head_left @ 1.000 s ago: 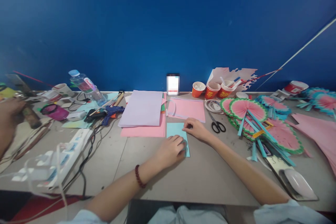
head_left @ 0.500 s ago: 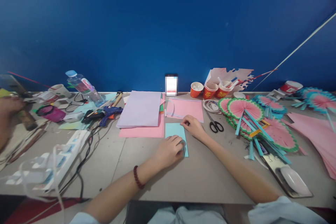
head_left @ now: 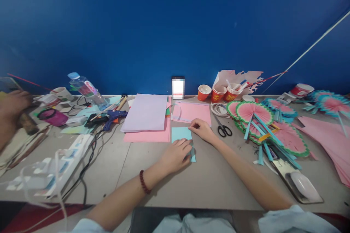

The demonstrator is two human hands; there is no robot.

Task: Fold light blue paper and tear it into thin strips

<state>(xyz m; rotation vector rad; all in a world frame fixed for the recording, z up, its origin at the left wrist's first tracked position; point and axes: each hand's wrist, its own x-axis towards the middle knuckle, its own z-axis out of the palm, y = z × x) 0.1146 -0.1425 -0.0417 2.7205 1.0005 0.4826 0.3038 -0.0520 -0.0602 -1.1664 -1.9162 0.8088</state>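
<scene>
Currently resting left hand (head_left: 176,156), grip unclear, on light-blue paper (head_left: 180,133), pinching its upper-right corner with right hand (head_left: 201,130), near lilac paper (head_left: 146,114) left of frame centre and scissors (head_left: 223,126) right.

One head view, looking fwd & down from above the lap (head_left: 194,224). V. wide: counter (head_left: 207,185) runs L to R across lower half, blue wall (head_left: 175,25) fills upper. Left hand (head_left: 176,156) & right hand (head_left: 201,130) fairly close, approx. ctr.

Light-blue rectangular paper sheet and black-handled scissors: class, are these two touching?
Apart: the head view shows the right hand and grey tabletop between sheet and scissors.
</scene>
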